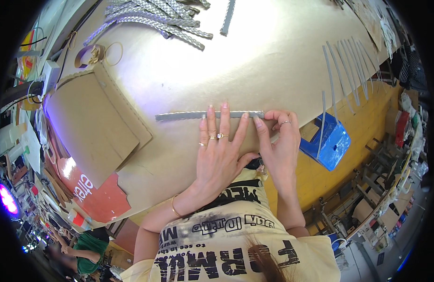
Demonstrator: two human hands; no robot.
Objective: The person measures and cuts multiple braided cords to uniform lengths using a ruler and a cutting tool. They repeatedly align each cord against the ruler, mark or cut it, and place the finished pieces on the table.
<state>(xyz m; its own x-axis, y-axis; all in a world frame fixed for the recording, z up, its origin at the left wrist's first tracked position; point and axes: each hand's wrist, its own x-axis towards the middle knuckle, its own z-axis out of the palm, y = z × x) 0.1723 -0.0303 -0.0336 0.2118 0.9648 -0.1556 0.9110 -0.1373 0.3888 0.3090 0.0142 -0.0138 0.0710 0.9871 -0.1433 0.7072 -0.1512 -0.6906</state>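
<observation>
Strip [179, 116] flat on tbl [174, 162], L hand [220, 157] across, R hand [280, 141] @ end.

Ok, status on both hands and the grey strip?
Left fingers spread flat across grey strip. Right fingers at its right end, pinch unclear. Brown cardboard left of strip, not touching it.

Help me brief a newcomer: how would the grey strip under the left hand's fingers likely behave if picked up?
The grey strip looks narrow and thin, so probably light. It would likely flex, as the braided strips piled beyond show gentle bends. Lying flat on the table, it seems unlikely to roll.
</observation>
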